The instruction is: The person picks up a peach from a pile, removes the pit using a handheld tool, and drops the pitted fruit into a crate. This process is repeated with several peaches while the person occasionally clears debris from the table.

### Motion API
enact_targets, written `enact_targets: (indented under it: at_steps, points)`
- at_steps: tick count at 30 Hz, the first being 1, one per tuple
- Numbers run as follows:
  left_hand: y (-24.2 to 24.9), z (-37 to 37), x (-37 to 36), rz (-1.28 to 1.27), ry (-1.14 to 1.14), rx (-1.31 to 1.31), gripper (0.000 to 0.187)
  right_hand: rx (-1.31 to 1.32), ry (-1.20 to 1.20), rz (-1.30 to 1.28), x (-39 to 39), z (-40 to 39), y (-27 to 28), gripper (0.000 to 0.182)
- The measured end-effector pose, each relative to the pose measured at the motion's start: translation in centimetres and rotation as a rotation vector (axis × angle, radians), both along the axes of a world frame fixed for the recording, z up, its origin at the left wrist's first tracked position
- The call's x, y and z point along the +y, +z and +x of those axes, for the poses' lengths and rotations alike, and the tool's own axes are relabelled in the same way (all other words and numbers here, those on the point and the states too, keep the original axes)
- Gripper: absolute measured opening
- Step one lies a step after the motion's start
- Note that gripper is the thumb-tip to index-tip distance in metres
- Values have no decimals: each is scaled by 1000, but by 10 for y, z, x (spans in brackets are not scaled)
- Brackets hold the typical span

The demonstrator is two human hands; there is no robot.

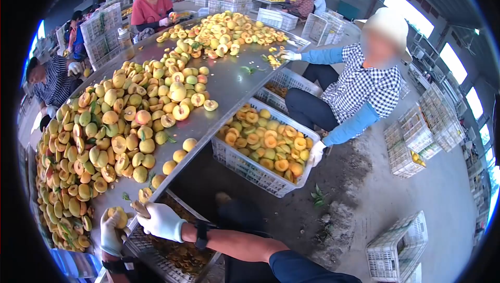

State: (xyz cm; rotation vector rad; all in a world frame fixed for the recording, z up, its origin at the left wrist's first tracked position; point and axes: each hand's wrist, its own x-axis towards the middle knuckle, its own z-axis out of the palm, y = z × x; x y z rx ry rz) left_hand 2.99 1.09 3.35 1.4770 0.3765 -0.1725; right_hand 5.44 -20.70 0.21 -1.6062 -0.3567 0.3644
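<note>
1. Stacked crates [416,126] stand on the grey floor [390,194] beyond the right side of the metal bench [224,82], below bright windows [409,12].
2. Yellow and green fruit, some whole and some halved, lies in a large pile [114,142] along the left part of the bench; I see a second pile [224,30] toward its far end.
3. I have the left hand [111,235] at the near edge of the bench, its gloved fingers closed around a yellow fruit [121,217].
4. I have the right hand [161,222] just beside it at that edge, fingers curled; I cannot tell whether they grip anything. A cut fruit [145,194] lies near them on the bench.
5. Below the bench's near edge, under my hands, I see a crate [148,251] with brownish contents.
6. Right of the bench sits a co-worker [359,82] in a checked shirt, one glove [316,154] on a crate of halved fruit [242,168], the other [289,55] at the bench's edge.
7. Across the bench, a person in a red top [151,9] faces it.
</note>
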Motion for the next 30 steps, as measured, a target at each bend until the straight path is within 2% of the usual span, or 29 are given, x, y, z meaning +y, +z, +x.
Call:
enact_targets:
  at_steps: [3,4,6,9,11,12,13,15,17,20,22,25,30]
  points:
    - [-20,-15,-9,17,-76,-46,40,182,15,68,1,-1,10,34]
    - [-16,-19,-20,13,-105,-34,50,186,10,65,5,-2,3,34]
    - [-26,-25,-32,-36,-83,-57,52,27,-23,-19,16,-4,-10,36]
    - [-47,-30,-36,-90,-79,-138,55,36,82,-128,14,-7,-12,35]
    - [-59,-29,-31,-102,-123,-144,58,61,93,-99,17,-11,-24,32]
    - [-54,-28,-46,-346,3,3,62,-18,56,-151,16,-13,-20,30]
    - [-55,-26,-44,-352,12,3,62,-96,21,-201,17,-14,-16,29]
    - [-57,-24,-36,-429,-68,106,65,7,79,-201,19,-18,-18,27]
    - [-68,-20,-27,-435,-12,129,61,-228,-42,-148,29,-21,-32,27]
    - [-83,-20,-5,-323,-122,115,59,-213,-17,-169,25,-23,-18,27]
    - [-66,-20,-8,-342,-97,136,47,-213,6,-160,23,-21,-14,27]
    - [-57,-20,-10,-368,-114,134,41,-243,16,-111,28,-19,-23,28]
    - [-40,-25,-13,-452,-113,133,52,-240,29,-65,29,-20,-20,28]
